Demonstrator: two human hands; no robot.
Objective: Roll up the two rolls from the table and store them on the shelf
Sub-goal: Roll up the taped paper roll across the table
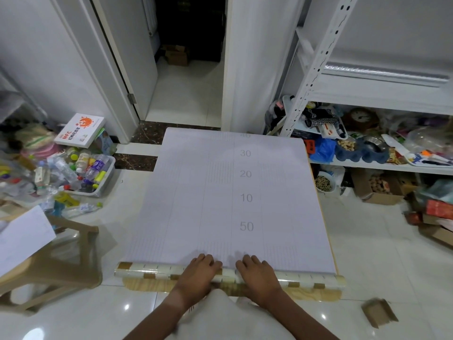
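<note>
Table — both hands flat on half-rolled roll.

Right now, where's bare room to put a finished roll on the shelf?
The top shelf board is bare in front of a silver roll lying at its back. The shelf below is crowded: clock, bowls, wrappers. Both hands rest on the roll at the table's near edge.

A single wide-angle view from the person's head looks forward and steeply down, close over the near edge of the surface. It faces an open doorway ahead, with the shelf at right.
</note>
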